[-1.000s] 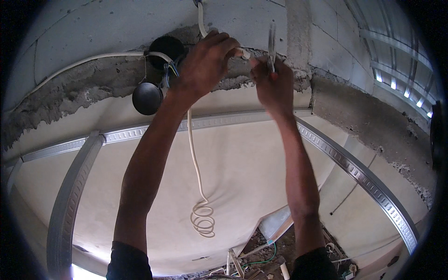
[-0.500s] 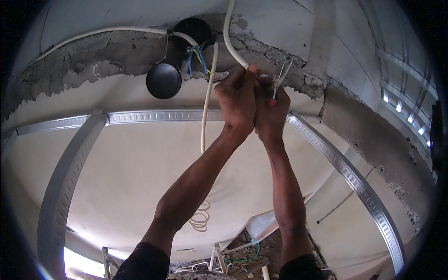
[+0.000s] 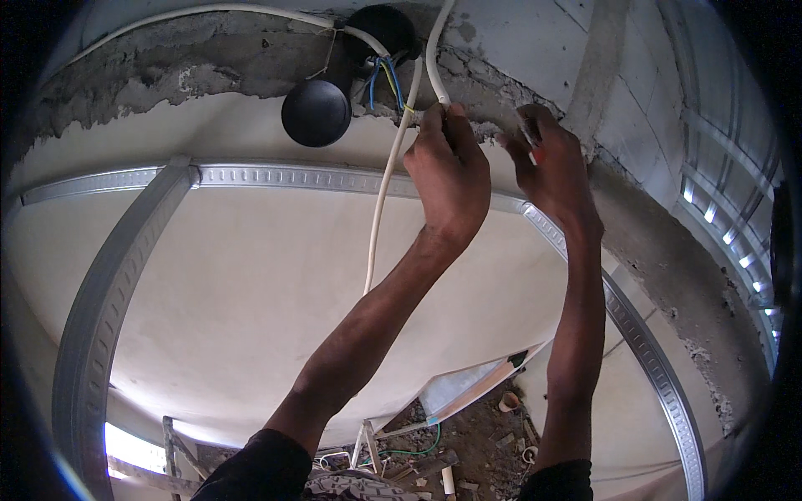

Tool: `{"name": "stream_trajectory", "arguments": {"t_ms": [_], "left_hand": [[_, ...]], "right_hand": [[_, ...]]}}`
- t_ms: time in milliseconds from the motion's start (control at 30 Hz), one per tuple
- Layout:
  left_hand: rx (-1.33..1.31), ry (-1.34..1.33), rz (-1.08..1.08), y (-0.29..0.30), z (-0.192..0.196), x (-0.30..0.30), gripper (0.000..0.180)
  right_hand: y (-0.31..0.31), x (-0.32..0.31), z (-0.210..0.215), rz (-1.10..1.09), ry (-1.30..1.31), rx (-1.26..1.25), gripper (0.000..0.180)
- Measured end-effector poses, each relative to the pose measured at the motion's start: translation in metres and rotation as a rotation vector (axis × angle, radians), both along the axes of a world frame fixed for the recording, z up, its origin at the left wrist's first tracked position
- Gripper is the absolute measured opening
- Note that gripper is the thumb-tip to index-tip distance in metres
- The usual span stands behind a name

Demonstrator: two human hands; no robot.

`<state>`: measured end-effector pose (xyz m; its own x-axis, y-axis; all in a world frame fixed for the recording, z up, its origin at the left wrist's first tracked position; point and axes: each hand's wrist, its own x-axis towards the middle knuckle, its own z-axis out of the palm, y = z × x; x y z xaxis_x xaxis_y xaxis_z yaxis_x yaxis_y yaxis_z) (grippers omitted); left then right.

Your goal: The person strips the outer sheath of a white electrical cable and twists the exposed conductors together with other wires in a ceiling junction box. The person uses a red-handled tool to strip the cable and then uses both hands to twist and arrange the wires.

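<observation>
Overhead electrical work at a ceiling junction box (image 3: 380,29), black and round, set in a rough chased channel of broken plaster. Its black round cover (image 3: 316,113) hangs off below-left of it, so the box is open. Blue and yellow-green conductors (image 3: 386,83) spill out of the box, bare of sheath and not joined to anything visible. One white conduit (image 3: 209,12) already runs into the box from the left along the channel. A thin white cable (image 3: 380,200) drops from the box area down past the forearm toward the floor.

Judged progress: the box is mounted and the feeds are in, but the wiring is not terminated and the cover is off, so roughly mid-job, with connection and closing left.

The left hand (image 3: 451,179) is raised overhead, wrist bent back, fingers curled closed around the end of a thicker white cable (image 3: 433,58) that curves down from the top edge; the grip sits just right of the loose conductors, not touching them as far as visible. The right hand (image 3: 555,171) is up beside it, near but apart, fist closed on a small tool with a red-and-white handle (image 3: 531,144); the tip is hidden, tool type unclear. Both forearms rise steeply from the lower edge.

Metal ceiling channels (image 3: 351,177) cross behind the hands. Rubble and wire offcuts (image 3: 468,451) lie on the floor below.
</observation>
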<state>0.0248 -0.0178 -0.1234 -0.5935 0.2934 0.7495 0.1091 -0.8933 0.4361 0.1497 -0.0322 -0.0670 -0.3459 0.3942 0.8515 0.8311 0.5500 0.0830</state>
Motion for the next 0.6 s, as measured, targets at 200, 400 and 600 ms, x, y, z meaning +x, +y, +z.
{"name": "stream_trajectory", "arguments": {"t_ms": [200,400,600], "left_hand": [[0.055,0.154,0.129,0.014,-0.007,-0.018,0.019],[0.004,0.211,0.084,0.014,-0.009,-0.034,0.022],[0.006,0.224,0.045,0.017,-0.012,-0.040,0.023]], "right_hand": [[0.016,-0.009,0.027,-0.136,-0.294,-0.196,0.027],[0.033,-0.018,0.031,0.135,-0.371,-0.167,0.024],[0.029,-0.036,0.032,0.107,-0.375,-0.216,0.021]]}}
